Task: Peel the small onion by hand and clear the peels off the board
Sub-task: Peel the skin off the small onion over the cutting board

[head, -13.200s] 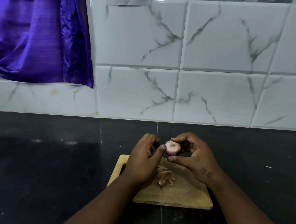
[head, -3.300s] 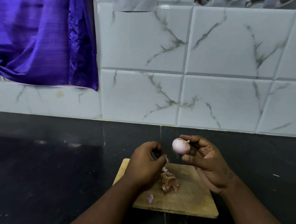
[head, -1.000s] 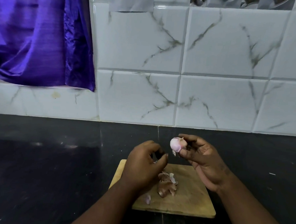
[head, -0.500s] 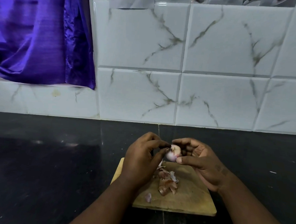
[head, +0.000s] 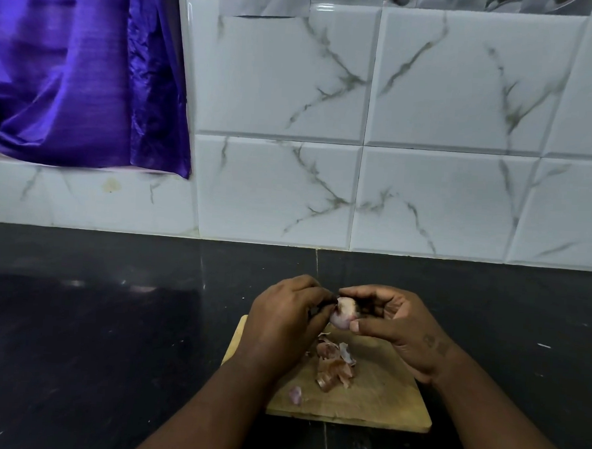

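A small pale pink onion (head: 343,316) is held above the far edge of the wooden cutting board (head: 381,397). My right hand (head: 399,329) grips it between thumb and curled fingers. My left hand (head: 286,326) has its fingertips pinched at the onion's left end, on a bit of skin. Below the hands, a heap of brown and pink peels (head: 335,365) lies on the board. One loose pink peel scrap (head: 295,395) lies near the board's front left.
The board sits on a black stone counter (head: 93,334) against a white marbled tile wall (head: 360,142). A purple cloth (head: 76,68) hangs at the upper left, above the counter's back edge.
One second ago my right hand held the onion up alone, apart from my left. The hands have since come together, and my left fingertips now pinch at the onion.
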`<state>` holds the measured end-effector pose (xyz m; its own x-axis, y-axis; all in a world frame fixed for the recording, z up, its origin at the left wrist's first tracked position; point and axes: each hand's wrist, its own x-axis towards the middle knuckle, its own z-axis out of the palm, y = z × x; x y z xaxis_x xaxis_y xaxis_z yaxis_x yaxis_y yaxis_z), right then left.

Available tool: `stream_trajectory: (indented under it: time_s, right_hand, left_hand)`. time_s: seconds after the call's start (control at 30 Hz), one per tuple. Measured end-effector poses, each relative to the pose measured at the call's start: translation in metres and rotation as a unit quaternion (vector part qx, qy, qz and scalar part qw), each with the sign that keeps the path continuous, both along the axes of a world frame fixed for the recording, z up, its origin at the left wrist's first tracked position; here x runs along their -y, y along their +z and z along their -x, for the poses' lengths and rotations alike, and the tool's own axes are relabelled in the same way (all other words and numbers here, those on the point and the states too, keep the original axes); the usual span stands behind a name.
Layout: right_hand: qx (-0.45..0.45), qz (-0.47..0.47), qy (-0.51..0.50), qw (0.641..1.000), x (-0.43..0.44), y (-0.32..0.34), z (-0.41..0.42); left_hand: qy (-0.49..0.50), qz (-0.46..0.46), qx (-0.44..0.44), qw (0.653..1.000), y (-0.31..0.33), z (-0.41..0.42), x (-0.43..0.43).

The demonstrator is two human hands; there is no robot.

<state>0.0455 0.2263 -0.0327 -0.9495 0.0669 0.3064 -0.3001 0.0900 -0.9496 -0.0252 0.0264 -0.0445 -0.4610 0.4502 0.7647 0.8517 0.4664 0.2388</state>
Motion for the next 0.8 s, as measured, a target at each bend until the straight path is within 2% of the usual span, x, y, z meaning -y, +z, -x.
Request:
stream_trajectory:
  time_s: [0.17, 0.27, 0.37, 0.8]
  right_hand:
    - [-0.008, -0.007, 0.008, 1.000, 0.0011, -0.0014, 0.0016]
    - [-0.008, 0.038, 0.013, 0.999, -0.0002, -0.0027, 0.0040]
    - [-0.002, 0.068, 0.015, 0.998, -0.0020, -0.0033, 0.0045]
    - [-0.005, 0.010, -0.008, 1.000, -0.0008, -0.0018, 0.0025]
  left_hand:
    - [0.006, -0.035, 0.038, 0.999, -0.0004, 0.0031, -0.0010]
    - [-0.016, -0.104, 0.114, 0.988, -0.0038, 0.0055, -0.0056]
    - [-0.040, -0.124, 0.152, 0.980, -0.0053, 0.0033, -0.0075]
    - [-0.004, -0.029, 0.031, 0.999, -0.0002, 0.0014, -0.0017]
